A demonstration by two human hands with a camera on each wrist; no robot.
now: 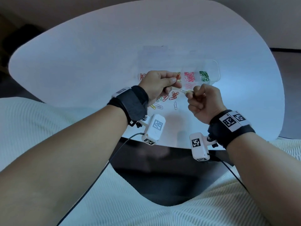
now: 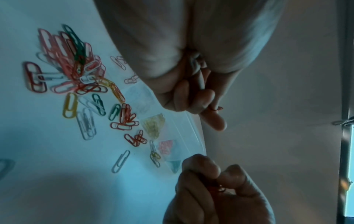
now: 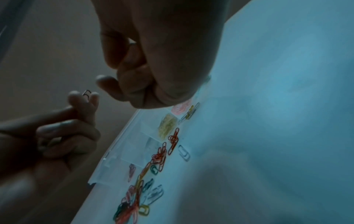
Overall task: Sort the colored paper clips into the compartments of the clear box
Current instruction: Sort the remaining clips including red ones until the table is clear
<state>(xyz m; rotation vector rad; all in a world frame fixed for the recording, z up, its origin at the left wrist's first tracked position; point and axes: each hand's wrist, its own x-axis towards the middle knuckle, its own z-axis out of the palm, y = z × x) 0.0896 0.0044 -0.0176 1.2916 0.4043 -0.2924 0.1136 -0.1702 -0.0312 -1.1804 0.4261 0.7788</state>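
Observation:
My left hand (image 1: 175, 81) is raised over the clear box (image 1: 211, 66) and pinches a red paper clip (image 1: 178, 75) between thumb and forefinger; the clip's tip shows in the left wrist view (image 2: 216, 108). My right hand (image 1: 190, 94) is a closed fist just in front of the box, with a reddish clip (image 2: 218, 188) pinched in its fingertips. The box's compartments hold pink clips (image 1: 189, 76), green clips (image 1: 204, 75) and yellow clips (image 2: 154, 125). A mixed pile of loose clips (image 1: 169, 97) lies on the table under my left hand.
A linked white and yellow clip (image 2: 155, 156) lies by the box's front wall. Loose white clips (image 1: 175, 105) lie nearer to me. The white table (image 1: 81, 62) is rounded, its front edge close below my wrists. Camera cables hang from both wrists.

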